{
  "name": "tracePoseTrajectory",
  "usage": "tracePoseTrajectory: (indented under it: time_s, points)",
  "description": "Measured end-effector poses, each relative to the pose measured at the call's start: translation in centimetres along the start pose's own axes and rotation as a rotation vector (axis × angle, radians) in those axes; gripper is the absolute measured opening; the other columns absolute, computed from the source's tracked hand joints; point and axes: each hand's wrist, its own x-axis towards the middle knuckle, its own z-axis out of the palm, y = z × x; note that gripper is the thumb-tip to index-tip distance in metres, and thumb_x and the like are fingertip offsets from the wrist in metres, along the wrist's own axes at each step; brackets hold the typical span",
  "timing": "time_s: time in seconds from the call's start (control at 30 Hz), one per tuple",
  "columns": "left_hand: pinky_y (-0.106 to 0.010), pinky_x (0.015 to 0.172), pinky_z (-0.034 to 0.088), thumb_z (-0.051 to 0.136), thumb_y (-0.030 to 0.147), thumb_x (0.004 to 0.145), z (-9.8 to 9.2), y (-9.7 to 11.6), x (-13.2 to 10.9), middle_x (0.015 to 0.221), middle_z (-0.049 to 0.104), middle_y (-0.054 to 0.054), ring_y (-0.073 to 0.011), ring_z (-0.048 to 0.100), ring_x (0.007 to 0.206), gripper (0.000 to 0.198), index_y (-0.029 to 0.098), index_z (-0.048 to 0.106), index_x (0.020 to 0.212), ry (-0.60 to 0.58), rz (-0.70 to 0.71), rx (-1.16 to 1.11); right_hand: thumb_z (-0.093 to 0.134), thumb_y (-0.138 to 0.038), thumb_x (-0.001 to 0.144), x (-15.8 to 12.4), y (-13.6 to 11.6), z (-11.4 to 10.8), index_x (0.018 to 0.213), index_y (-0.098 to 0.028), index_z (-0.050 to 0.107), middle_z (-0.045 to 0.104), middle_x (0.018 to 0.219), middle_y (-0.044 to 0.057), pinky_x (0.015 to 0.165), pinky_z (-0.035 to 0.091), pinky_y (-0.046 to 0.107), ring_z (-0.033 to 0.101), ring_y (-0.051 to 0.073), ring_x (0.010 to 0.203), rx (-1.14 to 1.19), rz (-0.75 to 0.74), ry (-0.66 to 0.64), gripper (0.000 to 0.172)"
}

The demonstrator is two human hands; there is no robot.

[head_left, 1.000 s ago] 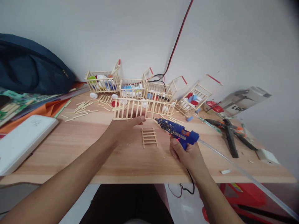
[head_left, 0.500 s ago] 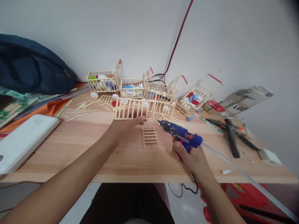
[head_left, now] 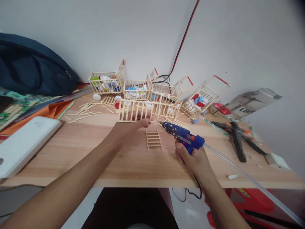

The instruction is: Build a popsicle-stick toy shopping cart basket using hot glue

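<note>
My left hand (head_left: 133, 125) holds up a frame of thin wooden sticks (head_left: 136, 110), thumb in front and fingers behind the slats. In my right hand (head_left: 190, 156) is a blue hot glue gun (head_left: 183, 135), its handle wrapped by my fingers and a small red light showing. The nozzle points left, at the lower stick of the frame; whether it touches cannot be made out. A long clear glue stick (head_left: 238, 170) trails from the gun's back. Below the frame, a small ladder-like stick panel (head_left: 153, 140) lies flat on the wooden table (head_left: 114, 173).
Behind stand several small stick carts, including a left cart (head_left: 106, 84) and a right cart (head_left: 201, 100), filled with bottle caps. Loose sticks (head_left: 85, 109) lie at left near a white power bank (head_left: 28, 146). Black pliers (head_left: 237, 143) and a white block (head_left: 277, 161) sit at right.
The glue gun has shifted very slightly left along the frame's lower stick. The view has moved a little; both hands keep their holds.
</note>
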Motion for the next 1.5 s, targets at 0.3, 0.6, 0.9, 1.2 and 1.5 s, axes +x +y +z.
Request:
tracePoseTrajectory:
  time_s: [0.3,0.6,0.9,1.2,1.5]
  points:
    - [-0.032,0.086,0.056,0.075,0.038,0.074,0.0,-0.4,0.2,0.107,0.074,-0.006,-0.0202,0.069,0.094,0.031,0.019,0.074,0.099,-0.002,0.017,-0.052,0.058,-0.058,0.085,-0.1,0.2,0.0,0.065,-0.02,0.053,0.046,0.042,-0.004,0.039,0.033,0.021,0.042,0.01,0.037,-0.06,0.023,0.024,0.043]
    - [-0.034,0.089,0.055,0.076,0.038,0.074,-0.1,-0.4,0.2,0.106,0.074,-0.006,-0.0205,0.069,0.094,0.032,0.019,0.074,0.1,-0.01,-0.008,-0.063,0.056,-0.059,0.084,0.0,0.0,0.1,0.062,-0.021,0.05,0.044,0.04,-0.005,0.039,0.034,0.021,0.042,0.01,0.036,-0.088,0.014,0.038,0.044]
    - [-0.036,0.09,0.055,0.078,0.038,0.071,-0.2,-0.5,0.4,0.104,0.075,-0.006,-0.0216,0.07,0.093,0.034,0.02,0.074,0.1,-0.008,-0.038,-0.066,0.056,-0.065,0.078,0.1,-1.3,0.2,0.061,-0.022,0.048,0.043,0.039,-0.004,0.037,0.034,0.022,0.041,0.01,0.035,-0.091,0.089,0.046,0.046]
    - [-0.035,0.085,0.057,0.08,0.036,0.068,-0.2,-0.3,0.8,0.096,0.075,-0.005,-0.0205,0.07,0.086,0.028,0.021,0.074,0.091,-0.014,-0.026,-0.082,0.054,-0.061,0.083,0.2,-0.6,0.2,0.064,-0.021,0.051,0.043,0.041,-0.004,0.037,0.032,0.021,0.039,0.009,0.036,-0.064,0.025,0.005,0.045]
    - [-0.033,0.087,0.056,0.079,0.036,0.07,-0.2,-0.4,0.6,0.1,0.076,-0.005,-0.0196,0.07,0.089,0.03,0.019,0.074,0.095,-0.023,-0.031,-0.083,0.051,-0.059,0.088,0.1,-0.6,0.2,0.066,-0.02,0.05,0.042,0.042,-0.005,0.038,0.03,0.019,0.037,0.007,0.036,-0.016,-0.036,-0.034,0.045]
